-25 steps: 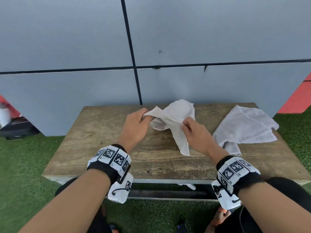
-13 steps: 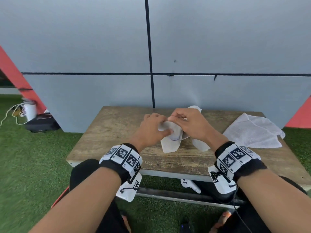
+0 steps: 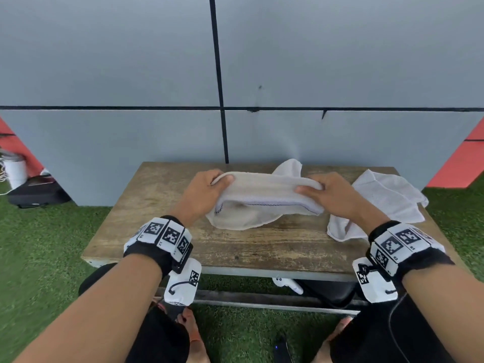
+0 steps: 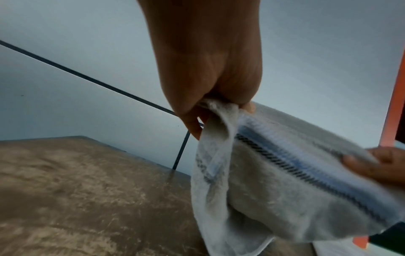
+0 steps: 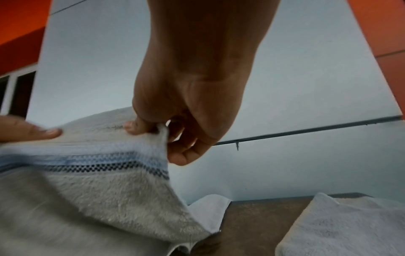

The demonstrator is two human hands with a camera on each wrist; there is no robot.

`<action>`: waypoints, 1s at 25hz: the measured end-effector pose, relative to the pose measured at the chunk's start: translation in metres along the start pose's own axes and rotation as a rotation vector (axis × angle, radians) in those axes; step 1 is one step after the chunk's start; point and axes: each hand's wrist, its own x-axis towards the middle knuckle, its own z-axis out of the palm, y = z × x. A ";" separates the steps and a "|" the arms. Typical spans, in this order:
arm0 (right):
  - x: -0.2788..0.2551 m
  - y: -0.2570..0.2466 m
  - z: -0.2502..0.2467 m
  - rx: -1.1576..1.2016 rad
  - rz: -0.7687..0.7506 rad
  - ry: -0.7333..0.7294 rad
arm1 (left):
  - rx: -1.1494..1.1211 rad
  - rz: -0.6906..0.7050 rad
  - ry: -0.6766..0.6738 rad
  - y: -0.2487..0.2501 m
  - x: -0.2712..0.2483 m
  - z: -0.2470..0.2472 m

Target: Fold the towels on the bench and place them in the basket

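Both hands, left hand (image 3: 203, 195) and right hand (image 3: 332, 196), pinch the striped towel (image 3: 264, 203) corners; they'd better keep that edge taut and level before lowering onto the bench (image 3: 162, 210).

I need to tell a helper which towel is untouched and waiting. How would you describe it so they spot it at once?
On the wooden bench against the grey wall, look to its right end. The loose towel lies crumpled there, flat on the wood, with no hand on it. The striped towel is stretched above mid-bench between the left hand and right hand.
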 end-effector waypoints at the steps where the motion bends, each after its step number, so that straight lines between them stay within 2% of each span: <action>1: 0.004 0.003 -0.003 0.044 -0.011 0.047 | -0.008 -0.035 -0.071 -0.004 0.003 0.005; 3: 0.016 0.014 -0.004 0.084 -0.017 0.114 | 0.009 -0.085 -0.213 -0.014 0.012 0.020; 6: 0.035 0.039 0.002 0.022 0.029 0.096 | 0.087 -0.110 -0.383 -0.031 0.031 0.050; 10: 0.056 0.072 0.020 -0.115 0.172 -0.041 | 0.300 -0.151 -0.426 -0.053 0.054 0.091; 12: 0.071 0.086 0.034 -0.152 0.228 -0.115 | 0.345 -0.182 -0.486 -0.058 0.061 0.110; 14: 0.084 0.096 0.052 -0.207 0.272 -0.171 | 0.361 -0.157 -0.530 -0.056 0.065 0.127; 18: 0.102 0.106 0.079 -0.271 0.305 -0.234 | 0.224 -0.123 -0.432 -0.040 0.069 0.147; 20: 0.119 0.099 0.064 -0.305 0.289 -0.263 | 0.253 -0.077 -0.390 -0.033 0.094 0.134; 21: 0.132 0.090 0.051 -0.328 0.234 -0.259 | 0.304 -0.047 -0.367 -0.029 0.115 0.121; 23: 0.165 0.067 0.017 -0.296 0.152 -0.183 | 0.450 0.047 -0.276 -0.019 0.168 0.089; 25: 0.202 0.047 -0.013 -0.192 0.166 -0.038 | 0.542 0.116 -0.171 0.003 0.218 0.057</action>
